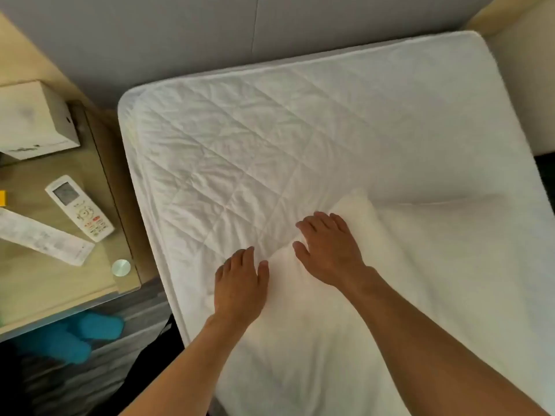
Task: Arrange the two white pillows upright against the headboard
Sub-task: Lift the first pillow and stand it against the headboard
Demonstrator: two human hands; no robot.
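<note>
A white pillow [303,319] lies flat on the quilted mattress [240,151], near the bed's left side. My left hand [240,283] rests palm down on its near left corner, fingers spread. My right hand [327,250] presses on the pillow's far edge, fingers curled over it. A second white pillow [456,232] lies flat to the right, touching the first. The grey headboard [180,34] runs along the top of the view, with bare mattress between it and both pillows.
A bedside table [60,274] stands left of the bed with a white remote control [79,208], a paper strip [45,237], a white box [33,118] and a round metal disc [121,267]. Blue slippers [75,337] lie on the floor below.
</note>
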